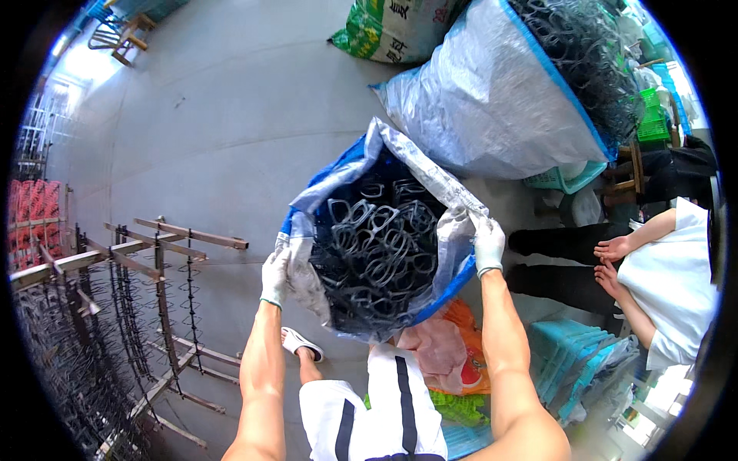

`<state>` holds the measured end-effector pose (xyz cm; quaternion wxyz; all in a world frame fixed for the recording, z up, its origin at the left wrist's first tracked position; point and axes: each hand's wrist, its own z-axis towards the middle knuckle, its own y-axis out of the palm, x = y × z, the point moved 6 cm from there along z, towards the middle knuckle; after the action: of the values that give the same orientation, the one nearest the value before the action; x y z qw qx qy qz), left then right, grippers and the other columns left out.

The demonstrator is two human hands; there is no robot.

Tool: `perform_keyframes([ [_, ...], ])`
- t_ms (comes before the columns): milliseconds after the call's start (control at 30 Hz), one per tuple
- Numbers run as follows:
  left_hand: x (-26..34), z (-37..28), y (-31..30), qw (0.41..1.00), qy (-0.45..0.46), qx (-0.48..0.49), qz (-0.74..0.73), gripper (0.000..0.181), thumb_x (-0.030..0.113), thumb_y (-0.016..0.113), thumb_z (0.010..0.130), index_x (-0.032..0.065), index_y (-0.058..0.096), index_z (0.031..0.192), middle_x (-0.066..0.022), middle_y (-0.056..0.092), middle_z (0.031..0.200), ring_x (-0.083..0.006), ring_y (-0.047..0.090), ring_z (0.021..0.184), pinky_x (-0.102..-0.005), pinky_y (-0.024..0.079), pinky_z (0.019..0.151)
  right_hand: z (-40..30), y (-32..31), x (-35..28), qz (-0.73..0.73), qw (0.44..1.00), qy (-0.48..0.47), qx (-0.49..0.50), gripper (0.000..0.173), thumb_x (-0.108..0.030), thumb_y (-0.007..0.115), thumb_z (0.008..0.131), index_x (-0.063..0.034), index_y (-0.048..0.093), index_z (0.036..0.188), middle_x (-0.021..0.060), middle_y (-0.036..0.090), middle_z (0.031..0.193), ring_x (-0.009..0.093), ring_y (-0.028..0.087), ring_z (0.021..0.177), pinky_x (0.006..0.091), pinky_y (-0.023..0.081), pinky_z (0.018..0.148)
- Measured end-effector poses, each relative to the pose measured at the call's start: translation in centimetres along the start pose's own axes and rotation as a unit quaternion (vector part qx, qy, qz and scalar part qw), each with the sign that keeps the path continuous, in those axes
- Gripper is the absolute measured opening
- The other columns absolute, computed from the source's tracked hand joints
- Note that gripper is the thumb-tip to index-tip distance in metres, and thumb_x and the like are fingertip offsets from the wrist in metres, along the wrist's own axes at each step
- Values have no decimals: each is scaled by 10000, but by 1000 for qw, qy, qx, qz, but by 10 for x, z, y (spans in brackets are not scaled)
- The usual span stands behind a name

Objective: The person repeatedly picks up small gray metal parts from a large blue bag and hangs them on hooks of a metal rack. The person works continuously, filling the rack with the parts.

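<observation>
A blue-and-white woven plastic sack [441, 180] stands before me, its mouth spread wide and its rim folded outward. Inside lies a heap of dark eyeglass frames [377, 236]. My left hand [275, 279], in a white knit glove, grips the rim on the left side. On the right side the rim is pinched in my right hand [489, 242], gloved the same way. The fingertips of both hands are partly hidden by the folds. The bottom of the sack cannot be seen.
A larger white sack [490, 98] full of dark frames stands at upper right, beside a green-and-white sack [392, 29]. At left is a metal rack [167, 271] hung with frames. A person [663, 276] stands at right, near stacked blue baskets [568, 357]. An orange bag [461, 334] is by my legs.
</observation>
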<state>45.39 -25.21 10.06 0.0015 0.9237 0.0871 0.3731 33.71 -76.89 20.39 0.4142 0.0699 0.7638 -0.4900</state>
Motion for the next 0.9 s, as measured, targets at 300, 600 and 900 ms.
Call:
perform_keyframes([
  [300, 297, -172, 68, 919, 392, 31, 15, 190, 89, 548, 902, 67, 497, 720, 67, 426, 660, -25, 355, 618, -187, 300, 542, 67, -239, -198, 85, 970, -214, 78, 178, -152, 482, 893, -23, 586, 829, 86, 544, 674, 190, 502, 583, 323, 402, 526],
  [600, 422, -226, 122, 821, 533, 98, 179, 235, 234, 611, 878, 60, 550, 732, 58, 457, 640, -48, 370, 592, -221, 333, 519, 7, -344, -123, 387, 910, -32, 148, 347, -231, 423, 913, 46, 589, 1042, 155, 621, 977, 214, 583, 847, 307, 449, 771],
  [900, 324, -112, 164, 824, 351, 171, 411, 406, 451, 560, 840, 67, 552, 972, -198, 637, 893, -376, 606, 894, -436, 460, 780, 9, -207, -26, 121, 974, 35, 190, 428, -286, 456, 906, 88, 566, 1082, 163, 630, 976, 217, 582, 869, 319, 437, 797],
])
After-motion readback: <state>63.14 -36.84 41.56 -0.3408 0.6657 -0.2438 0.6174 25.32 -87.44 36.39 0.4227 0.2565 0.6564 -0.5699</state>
